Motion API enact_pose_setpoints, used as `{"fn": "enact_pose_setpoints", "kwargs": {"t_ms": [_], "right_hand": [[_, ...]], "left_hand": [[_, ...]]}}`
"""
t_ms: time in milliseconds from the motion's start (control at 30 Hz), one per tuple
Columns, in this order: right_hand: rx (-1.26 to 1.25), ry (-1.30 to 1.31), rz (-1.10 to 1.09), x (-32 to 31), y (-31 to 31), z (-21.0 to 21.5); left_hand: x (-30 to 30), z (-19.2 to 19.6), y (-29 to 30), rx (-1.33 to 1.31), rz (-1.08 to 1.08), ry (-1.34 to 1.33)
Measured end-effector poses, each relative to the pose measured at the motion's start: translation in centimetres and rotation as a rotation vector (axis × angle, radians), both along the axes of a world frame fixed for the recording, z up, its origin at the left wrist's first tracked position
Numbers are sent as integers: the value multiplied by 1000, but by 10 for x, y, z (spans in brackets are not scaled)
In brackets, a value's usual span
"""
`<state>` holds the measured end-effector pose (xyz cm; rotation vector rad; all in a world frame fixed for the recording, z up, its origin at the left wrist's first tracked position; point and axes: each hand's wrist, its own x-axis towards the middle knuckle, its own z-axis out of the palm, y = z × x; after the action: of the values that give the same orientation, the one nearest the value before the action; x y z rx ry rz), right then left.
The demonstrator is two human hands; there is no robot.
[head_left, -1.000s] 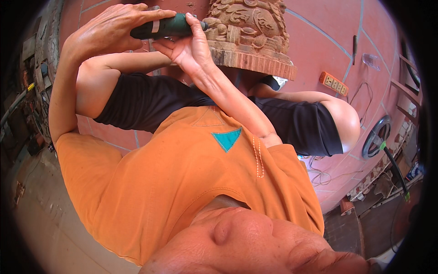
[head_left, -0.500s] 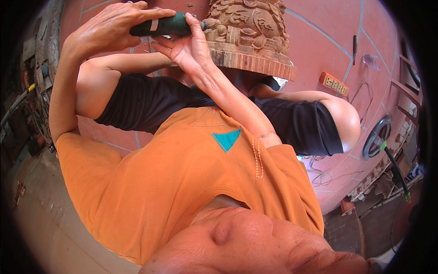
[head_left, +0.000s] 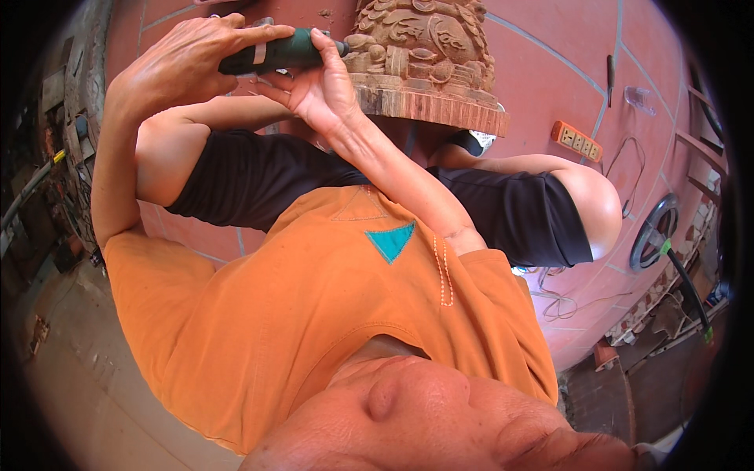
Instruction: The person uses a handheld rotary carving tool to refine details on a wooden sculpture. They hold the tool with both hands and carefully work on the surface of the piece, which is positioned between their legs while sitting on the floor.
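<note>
A dark green die grinder (head_left: pixel 289 50) with a light band lies nearly level at the top of the head view. My left hand (head_left: pixel 192 51) wraps its rear end, back of the hand up and index finger stretched along the body. My right hand (head_left: pixel 323 94) holds the front part, palm turned up, thumb on top and fingers beneath. The grinder's narrow nose points right at a brown wood carving (head_left: pixel 428 55) with ornate relief and a flat, rough-edged base. Whether the tip touches the wood cannot be made out. The carving's top is cut off by the frame.
My bent legs in black shorts (head_left: pixel 510 212) flank the carving on the red tile floor (head_left: pixel 542 67). To the right lie an orange power strip (head_left: pixel 577 141), a dark rod (head_left: pixel 610 78), a clear plastic piece (head_left: pixel 640 100), loose cables (head_left: pixel 558 302) and a round black ring (head_left: pixel 654 231). Clutter lines both sides.
Both hands and the die grinder have shifted slightly left, drawing the nose a little away along the carving's left side. My grip looks the same.
</note>
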<state>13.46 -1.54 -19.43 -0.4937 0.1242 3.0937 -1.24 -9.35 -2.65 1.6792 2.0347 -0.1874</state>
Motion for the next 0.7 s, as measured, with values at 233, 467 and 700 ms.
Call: {"fn": "enact_pose_setpoints", "kwargs": {"t_ms": [233, 467, 700], "right_hand": [[29, 5, 6, -1, 1, 5], [62, 3, -12, -3, 10, -2], [34, -19, -13, -3, 9, -2]], "left_hand": [[-2, 1, -3, 11, -10, 8], [3, 5, 10, -9, 16, -10], [1, 1, 7, 13, 21, -31]]}}
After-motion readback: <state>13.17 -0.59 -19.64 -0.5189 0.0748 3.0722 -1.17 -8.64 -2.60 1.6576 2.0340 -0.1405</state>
